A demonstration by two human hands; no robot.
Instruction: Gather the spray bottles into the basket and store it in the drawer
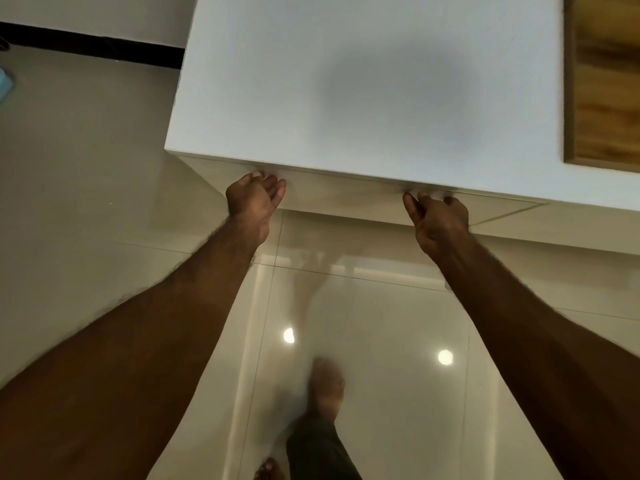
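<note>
A white cabinet top (363, 84) fills the upper middle of the head view. Just under its front edge runs the drawer front (343, 197), a pale glossy panel. My left hand (254, 200) hooks its curled fingers over the top edge of the drawer front near the left end. My right hand (438, 220) grips the same edge further right, fingertips tucked under the cabinet top. The drawer looks closed or nearly so. No spray bottles and no basket show in this view.
A wooden panel (604, 81) lies at the right of the cabinet top. Glossy beige floor tiles (363, 323) spread below, reflecting ceiling lights. My bare foot (327, 386) stands on the tiles. A black skirting strip (93, 46) runs along the far wall.
</note>
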